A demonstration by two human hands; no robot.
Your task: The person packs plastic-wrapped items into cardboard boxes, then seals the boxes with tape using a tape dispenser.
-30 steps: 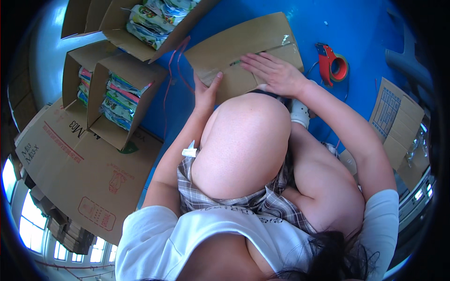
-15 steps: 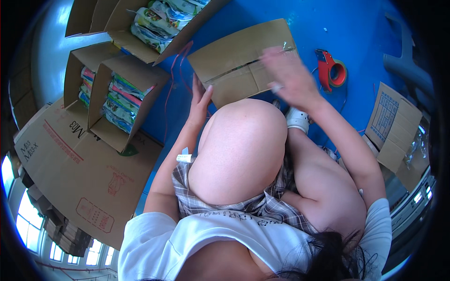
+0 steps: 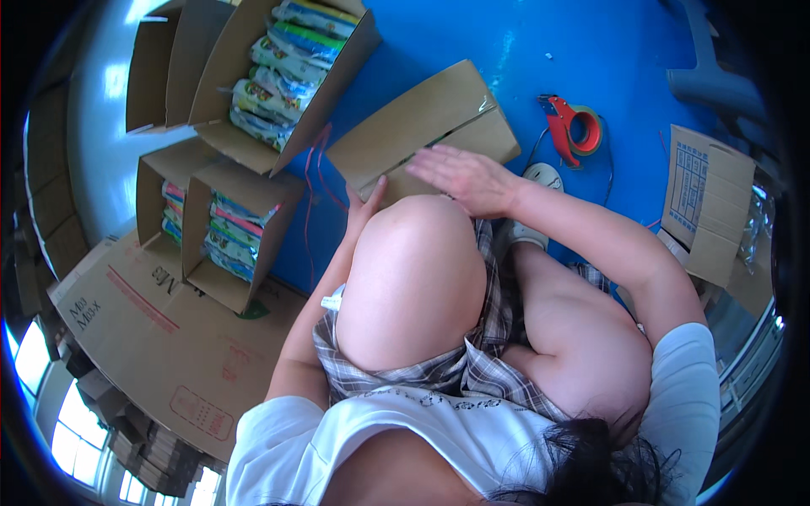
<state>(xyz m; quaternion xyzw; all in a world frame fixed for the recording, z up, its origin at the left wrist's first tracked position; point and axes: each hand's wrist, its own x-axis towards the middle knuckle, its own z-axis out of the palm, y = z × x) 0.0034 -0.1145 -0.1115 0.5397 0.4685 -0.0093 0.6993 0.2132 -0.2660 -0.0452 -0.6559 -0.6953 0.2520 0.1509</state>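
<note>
A brown cardboard box [image 3: 405, 116] sits on the blue floor in front of my knees, its flaps meeting at a seam with clear tape along it. My right hand [image 3: 469, 179] lies flat on the top over the seam, fingers stretched toward the left. At the box's left near corner my left hand [image 3: 364, 202] rests against the side, thumb up at the edge and fingers partly hidden by the box and my knee. To the right of the box lies a red tape dispenser [image 3: 574, 133] with a roll of tape.
Open cartons of colourful plastic packs stand at left: a larger one [image 3: 337, 93] and a smaller one [image 3: 268, 253]. A big printed carton [image 3: 160, 337] lies below them. Pink string [image 3: 314, 181] trails over the floor. Flattened cardboard [image 3: 717, 202] and a grey stool leg [image 3: 709, 84] are at right.
My right hand has swept left and down along the box top, from the right end of the seam toward the middle. My left hand stays at the left corner. The view has shifted slightly.
</note>
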